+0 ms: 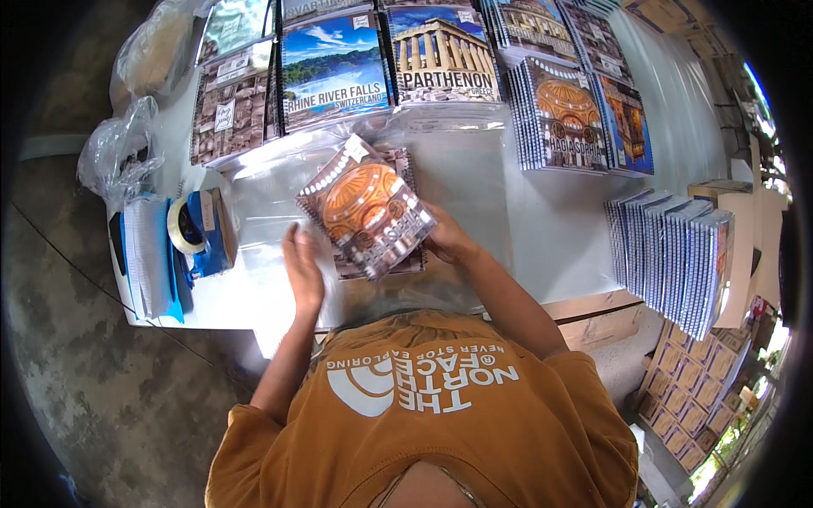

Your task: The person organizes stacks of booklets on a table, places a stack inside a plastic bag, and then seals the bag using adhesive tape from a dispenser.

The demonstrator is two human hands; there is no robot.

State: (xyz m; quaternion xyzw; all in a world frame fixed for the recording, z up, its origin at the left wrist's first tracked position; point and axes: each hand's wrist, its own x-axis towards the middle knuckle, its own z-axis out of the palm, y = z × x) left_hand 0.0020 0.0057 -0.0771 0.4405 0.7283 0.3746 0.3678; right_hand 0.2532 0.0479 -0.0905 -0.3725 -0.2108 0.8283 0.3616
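Observation:
A spiral notebook (362,203) with an orange domed interior on its cover is tilted over the table in front of me. My right hand (447,237) grips its right edge, fingers partly hidden beneath it. My left hand (303,269) is just off the lower left side, fingers stretched out and holding nothing. Under the tilted notebook shows another one with a greyish-brown cover (401,161); most of it is covered. Both are over see-through plastic film (470,161) spread on the white table (559,254).
Stacks of spiral notebooks line the far side, including a blue waterfall cover (334,72) and a temple cover (445,55). A notebook row (669,254) stands at right. A tape dispenser (207,233) and plastic bags (123,157) are at left; cardboard boxes (690,394) stand lower right.

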